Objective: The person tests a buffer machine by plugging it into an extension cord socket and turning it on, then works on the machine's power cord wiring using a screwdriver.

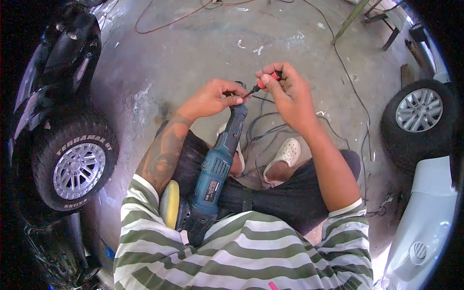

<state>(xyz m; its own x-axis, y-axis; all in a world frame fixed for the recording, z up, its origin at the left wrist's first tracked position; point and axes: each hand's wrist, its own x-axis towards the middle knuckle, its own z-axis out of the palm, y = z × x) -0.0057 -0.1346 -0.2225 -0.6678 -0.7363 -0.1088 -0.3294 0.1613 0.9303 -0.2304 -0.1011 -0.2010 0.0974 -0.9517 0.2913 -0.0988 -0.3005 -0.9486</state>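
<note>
A blue and black electric polisher [210, 176] rests across my lap. Its yellow foam pad [169, 205] faces left, and its rear handle end points away from me. My left hand [217, 99] is closed at that rear end, thumb and fingers pinched together by the tip of a screwdriver. My right hand [289, 94] grips the red and black screwdriver [261, 84], its shaft slanting down to the left towards the polisher's end. Exactly what the screwdriver tip touches is hidden by my left fingers.
Dark cables [263, 129] lie coiled on the concrete floor [203, 53] between my feet. An orange hose [137, 25] curves at the back. A large tyre [77, 164] stands close on the left, and another wheel [418, 113] with a white bumper [425, 212] on the right.
</note>
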